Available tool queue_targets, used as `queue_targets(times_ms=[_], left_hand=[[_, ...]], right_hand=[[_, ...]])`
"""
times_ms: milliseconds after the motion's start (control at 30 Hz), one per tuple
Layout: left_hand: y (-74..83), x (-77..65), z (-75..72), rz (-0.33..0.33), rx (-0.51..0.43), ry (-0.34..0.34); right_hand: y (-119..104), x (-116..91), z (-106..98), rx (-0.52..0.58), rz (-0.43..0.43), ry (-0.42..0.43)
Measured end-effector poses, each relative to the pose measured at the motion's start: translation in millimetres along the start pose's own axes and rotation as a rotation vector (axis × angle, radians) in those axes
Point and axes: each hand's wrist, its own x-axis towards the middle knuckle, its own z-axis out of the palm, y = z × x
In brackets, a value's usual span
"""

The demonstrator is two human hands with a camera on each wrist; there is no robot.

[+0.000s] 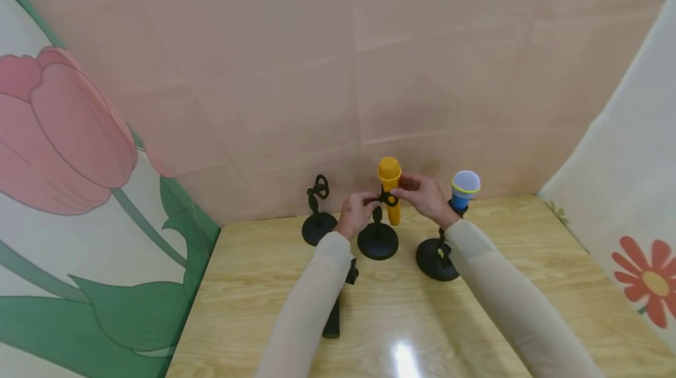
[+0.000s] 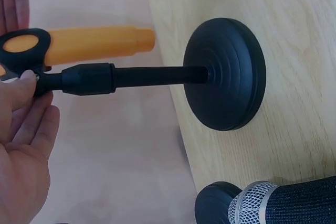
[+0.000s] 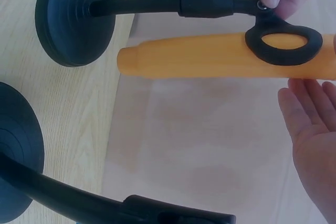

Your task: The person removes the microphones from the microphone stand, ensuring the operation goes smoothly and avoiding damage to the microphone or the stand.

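My left hand [image 1: 355,213] pinches the middle black stand [image 1: 378,243] just under its ring [image 3: 283,57]; my right hand [image 1: 426,197] grips the yellow microphone [image 1: 389,174] — upright behind the ring, not through it, above the table [image 1: 385,296].

A long, plain cream left sleeve [image 1: 308,307] and a matching right sleeve [image 1: 513,301] are covering the person's arms down to the wrists.
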Motion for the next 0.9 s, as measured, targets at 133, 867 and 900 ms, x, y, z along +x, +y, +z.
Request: queue_targets(times_ms=[133, 867, 900], left_hand=[[-1.4, -0.9, -2.0, 0.014, -0.005, -0.016], [-7.2, -1.3, -10.2, 0.029, 0.003, -0.034], [-7.5, -0.8, -10.1, 0.027, 0.003, -0.034]], right_hand=[[0, -1, 1, 0.01, 0.0, 0.002], [-11, -3, 11, -0.047, -0.058, 0.052], [-11, -3, 11, -0.051, -0.061, 0.051]])
